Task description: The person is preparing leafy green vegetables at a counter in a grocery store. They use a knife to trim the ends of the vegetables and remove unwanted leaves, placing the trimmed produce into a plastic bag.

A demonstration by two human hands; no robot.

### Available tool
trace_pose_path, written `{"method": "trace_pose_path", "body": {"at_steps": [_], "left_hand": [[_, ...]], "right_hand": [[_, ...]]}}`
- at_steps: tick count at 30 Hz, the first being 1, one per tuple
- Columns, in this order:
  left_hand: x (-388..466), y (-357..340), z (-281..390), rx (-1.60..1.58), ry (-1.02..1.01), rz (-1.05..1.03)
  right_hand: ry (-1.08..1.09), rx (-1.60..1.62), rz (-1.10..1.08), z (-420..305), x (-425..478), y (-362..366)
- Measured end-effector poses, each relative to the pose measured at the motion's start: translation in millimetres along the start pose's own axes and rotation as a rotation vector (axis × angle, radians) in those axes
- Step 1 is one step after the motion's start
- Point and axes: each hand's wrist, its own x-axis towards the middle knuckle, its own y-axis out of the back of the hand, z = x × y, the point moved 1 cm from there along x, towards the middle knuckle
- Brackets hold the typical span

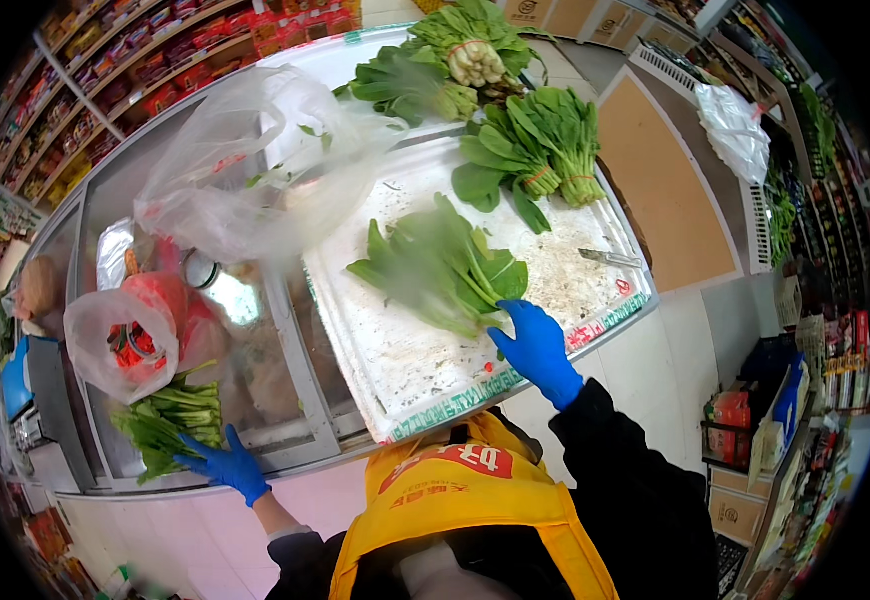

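Observation:
My right hand (540, 349), in a blue glove, has its thumb and fingers around the stem end of some loose leafy greens (442, 270). These greens lie on a soiled white foam box lid (360, 375), partly blurred by a smear on the view. My left hand (229, 465), also gloved in blue, is spread, with its fingertips at a pile of cut green stalks and leaves (172, 420) on the freezer's glass top. A small knife (610, 258) rests near the lid's right edge. Two bundles of greens bound with red bands (555, 150) lie at its far right corner.
A clear plastic bag (232, 180) spreads over the chest freezer's frame (304, 375). Left stands an open bag of red peppers (135, 345), near a scale (45, 405). More bundled greens (472, 60) sit at the back. Cardboard (667, 187) and store shelves (142, 75) surround the work area.

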Motion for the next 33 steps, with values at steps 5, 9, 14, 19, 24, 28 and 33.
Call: {"method": "trace_pose_path", "body": {"at_steps": [5, 9, 14, 19, 24, 28, 33], "left_hand": [[-4, 32, 55, 0.02, 0.057, -0.035], [-30, 35, 113, -0.567, -0.263, -0.174], [-100, 56, 265, -0.96, -0.225, -1.093], [-168, 61, 382, -1.618, 0.3, -1.366], [-229, 30, 437, -1.671, 0.294, -1.105], [-256, 33, 473, -1.76, 0.337, -0.828], [-266, 38, 482, -1.575, 0.317, -0.785]], "right_hand": [[0.015, -0.034, -0.077, -17, 31, -19], [0.063, 0.065, -0.161, 4, 48, -41], [-0.026, 0.39, -0.372, 8, 59, 33], [-0.045, 0.946, -0.536, 70, 40, 63], [-0.051, 1.194, -0.717, 137, 45, 87], [0.0, 1.27, -0.703, 178, 49, 97], [-0.004, 1.169, -0.445, 244, 56, 179]]}}
